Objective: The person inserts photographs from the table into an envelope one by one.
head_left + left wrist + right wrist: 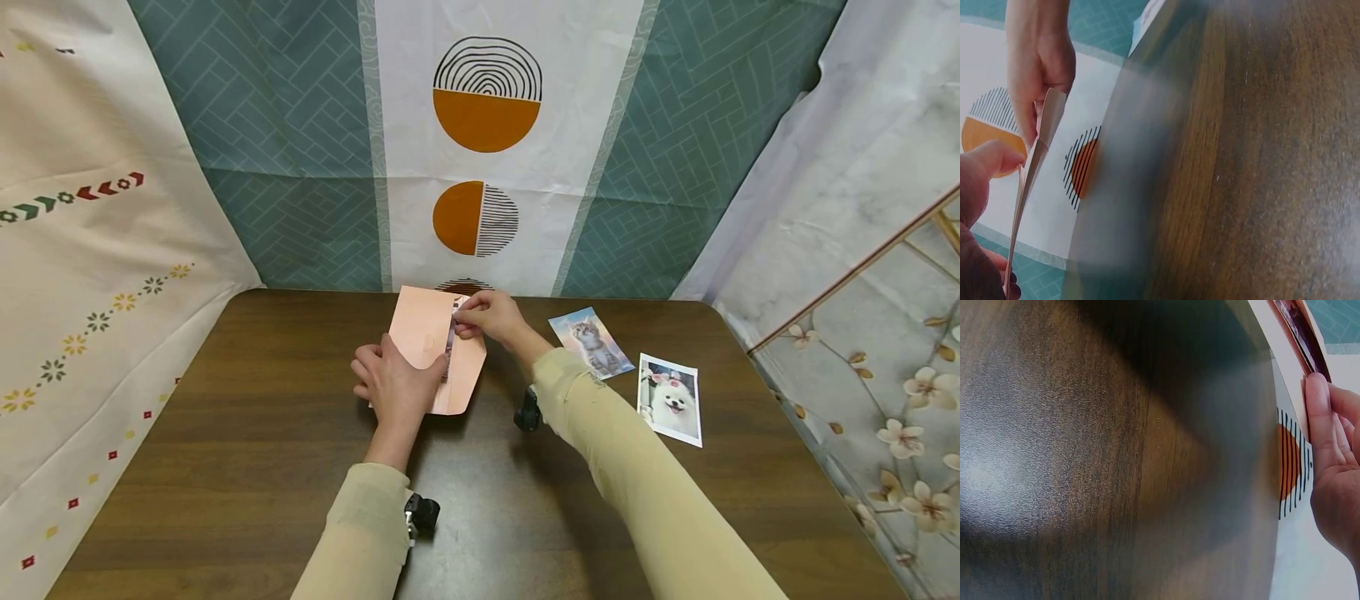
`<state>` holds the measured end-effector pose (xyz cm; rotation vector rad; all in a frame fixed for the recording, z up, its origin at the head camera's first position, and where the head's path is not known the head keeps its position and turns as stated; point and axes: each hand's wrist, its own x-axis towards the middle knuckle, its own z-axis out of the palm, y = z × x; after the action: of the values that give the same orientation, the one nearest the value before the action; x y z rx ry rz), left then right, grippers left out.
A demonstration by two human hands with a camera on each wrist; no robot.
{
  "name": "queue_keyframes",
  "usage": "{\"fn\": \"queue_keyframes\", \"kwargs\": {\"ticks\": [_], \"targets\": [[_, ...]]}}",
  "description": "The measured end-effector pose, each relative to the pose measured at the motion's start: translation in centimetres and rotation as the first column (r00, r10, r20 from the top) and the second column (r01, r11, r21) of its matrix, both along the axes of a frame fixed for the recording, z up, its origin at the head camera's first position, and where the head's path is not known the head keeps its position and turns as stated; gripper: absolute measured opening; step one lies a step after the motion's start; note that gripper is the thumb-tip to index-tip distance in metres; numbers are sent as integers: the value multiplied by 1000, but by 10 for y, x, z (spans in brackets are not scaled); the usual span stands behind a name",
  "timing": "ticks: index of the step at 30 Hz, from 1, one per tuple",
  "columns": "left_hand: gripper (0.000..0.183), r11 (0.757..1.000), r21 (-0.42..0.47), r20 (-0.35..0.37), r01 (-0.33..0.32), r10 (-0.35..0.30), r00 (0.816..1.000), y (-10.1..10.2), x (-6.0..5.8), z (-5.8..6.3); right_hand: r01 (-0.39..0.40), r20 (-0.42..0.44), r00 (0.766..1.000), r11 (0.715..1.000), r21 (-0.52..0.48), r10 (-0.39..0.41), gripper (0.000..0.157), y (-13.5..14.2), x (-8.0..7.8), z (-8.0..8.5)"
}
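A peach envelope (420, 321) with its flap (468, 371) unfolded to the right is held up near the table's back edge. My left hand (401, 379) grips it, thumb on the front near the mouth; the left wrist view shows the envelope (1041, 147) edge-on, with fingers behind it. A narrow strip of a dark printed photo (451, 342) shows in the mouth, the rest hidden inside. At the upper end of the mouth, my right hand (491, 318) pinches with thumb and fingertips at that photo's edge. The right wrist view has the photo (1302, 334) between peach paper layers.
To the right on the brown wooden table (247, 467) lie a kitten picture (592, 342) and a white-bordered picture of a fluffy white dog (670, 400). A patterned curtain (300, 167) hangs behind the table's back edge, with cloths on both sides.
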<state>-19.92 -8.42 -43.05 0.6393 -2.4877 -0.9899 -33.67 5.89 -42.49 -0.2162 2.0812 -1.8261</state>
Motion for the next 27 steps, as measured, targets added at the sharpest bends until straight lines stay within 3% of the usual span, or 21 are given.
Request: {"fn": "queue_keyframes", "kwargs": {"ticks": [15,22,27], "targets": [[97,1000,-15,9,-8,8,1000,-1,-4,-6,-19,13,1000,1000,-17,19,22,8,4,5],[100,999,-33,11,-13,13,1000,-6,-4,-9,-77,-79,993,993,88,84,22,30,5,10],[98,999,-31,5,-14,14,1000,-8,-4,-9,-124,-175,970,961,248,171,25,58,1,15]]}}
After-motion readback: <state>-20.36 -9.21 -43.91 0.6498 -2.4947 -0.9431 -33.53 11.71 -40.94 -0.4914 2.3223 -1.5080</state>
